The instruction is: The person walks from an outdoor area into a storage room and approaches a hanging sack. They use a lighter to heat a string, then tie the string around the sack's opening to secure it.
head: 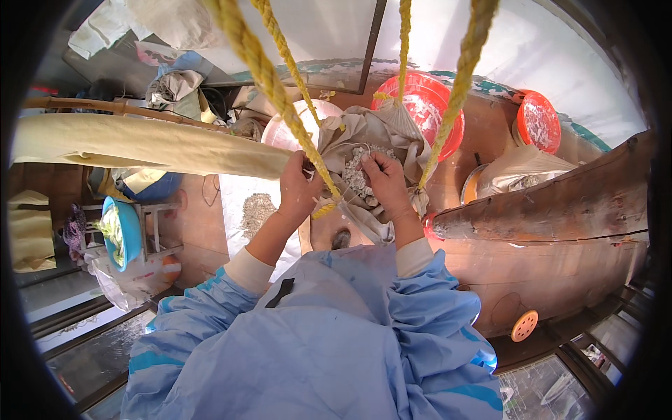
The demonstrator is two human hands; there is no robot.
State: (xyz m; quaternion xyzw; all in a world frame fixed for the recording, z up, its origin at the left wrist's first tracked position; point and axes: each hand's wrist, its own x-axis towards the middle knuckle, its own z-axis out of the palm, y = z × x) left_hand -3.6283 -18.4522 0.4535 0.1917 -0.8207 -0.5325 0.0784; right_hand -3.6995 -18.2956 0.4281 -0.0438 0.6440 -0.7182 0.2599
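Note:
A cloth sling [404, 123] hangs by its corners from thick yellow ropes [462, 79] in front of me. Inside it lies a heap of wet, whitish-grey lumpy material [356, 176]. My left hand [300, 186] is at the sling's left side, fingers curled, close to a rope; what its fingertips hold is hard to see. Over the heap, my right hand [386, 181] has thumb and forefinger pinched together on what looks like a thin white cord [350, 144]. The cord arcs across the sling toward my left hand, where its end is hidden.
Red tubs [438, 105] with white residue and a pale round basin [299, 123] stand behind the sling. A large wooden beam [556, 210] juts in from the right, a rolled yellowish sheet [147, 142] from the left. Grey grit [258, 212] lies on a white sheet [233, 189].

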